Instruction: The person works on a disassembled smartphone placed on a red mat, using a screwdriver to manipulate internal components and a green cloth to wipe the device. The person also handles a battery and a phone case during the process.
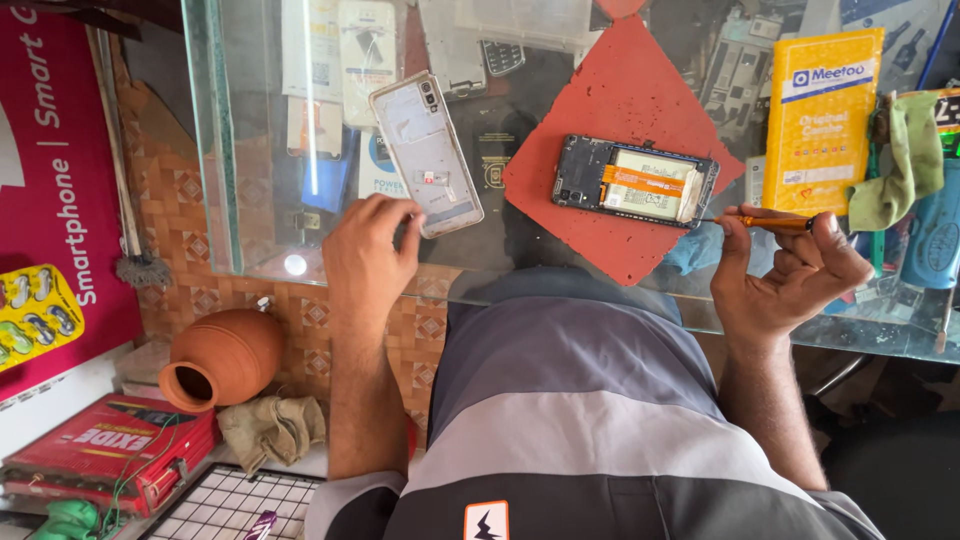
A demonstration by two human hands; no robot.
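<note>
**A:** Since there's only the head view, what's each hand doing?

**B:** Left hand rests on the glass desk, fingertips pinching the bottom edge of the white phone back cover, so that grip is closed on it. Right hand is closed around a small orange screwdriver, tip pointing left.

**A:** And the phone?

**B:** Opened phone, battery showing, lies on the red mat, just beside the screwdriver tip. Yellow box sits to its right, clay pot down on the floor.
</note>
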